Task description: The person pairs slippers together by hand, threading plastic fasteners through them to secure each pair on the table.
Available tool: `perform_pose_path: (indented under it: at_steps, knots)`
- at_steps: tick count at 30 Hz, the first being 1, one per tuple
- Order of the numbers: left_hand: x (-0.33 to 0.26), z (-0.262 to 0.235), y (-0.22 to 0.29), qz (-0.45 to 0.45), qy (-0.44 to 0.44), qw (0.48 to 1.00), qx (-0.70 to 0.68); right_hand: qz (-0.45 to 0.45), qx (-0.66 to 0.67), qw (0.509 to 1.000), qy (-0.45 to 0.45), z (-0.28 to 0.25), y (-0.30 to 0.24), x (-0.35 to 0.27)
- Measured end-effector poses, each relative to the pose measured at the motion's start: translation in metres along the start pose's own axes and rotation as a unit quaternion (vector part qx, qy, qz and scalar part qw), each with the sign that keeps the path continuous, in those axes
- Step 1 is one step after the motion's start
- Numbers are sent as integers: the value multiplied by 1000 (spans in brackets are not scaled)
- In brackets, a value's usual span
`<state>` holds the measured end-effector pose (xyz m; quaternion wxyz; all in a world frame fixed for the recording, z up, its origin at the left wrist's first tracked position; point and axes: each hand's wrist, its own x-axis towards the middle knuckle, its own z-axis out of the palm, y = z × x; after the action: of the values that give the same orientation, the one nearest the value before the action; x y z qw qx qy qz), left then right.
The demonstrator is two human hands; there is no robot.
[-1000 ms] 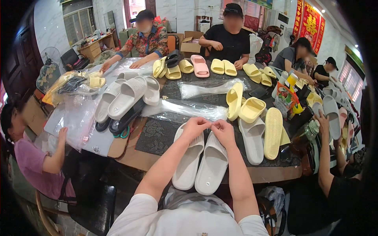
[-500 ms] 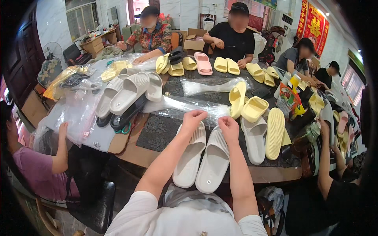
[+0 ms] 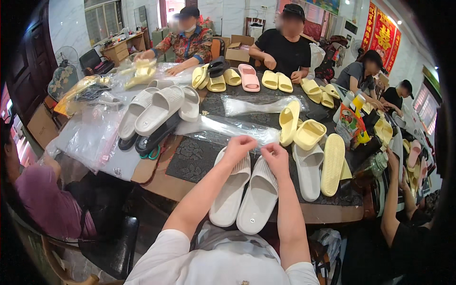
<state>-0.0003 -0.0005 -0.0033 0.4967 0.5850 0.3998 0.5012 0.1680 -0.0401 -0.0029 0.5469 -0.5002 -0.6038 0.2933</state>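
Head view: hands [image 3: 259, 151] over white slippers [image 3: 244, 194]

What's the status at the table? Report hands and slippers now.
Left hand and right hand pinched together over the strap ends of the white slipper pair, which lies flat at the table edge. Clear plastic bag just beyond. Nothing blocking.

Both hands, left [image 3: 240, 148] and right [image 3: 275, 156], reach forward close together, fingers curled.

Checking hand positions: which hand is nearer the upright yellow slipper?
Right. The right hand is just left of the yellow slipper; the left hand is farther left, beyond the right hand.
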Motion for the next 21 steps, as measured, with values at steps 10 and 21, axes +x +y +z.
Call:
perform_pose_path:
  at_steps: [10,21]
  knots:
    - [0,-1,8,-24,39,996,-75,11,-22,999,36,-1,0,2]
    - [0,0,5,-32,42,997,-57,41,-16,998,48,0,1,1]
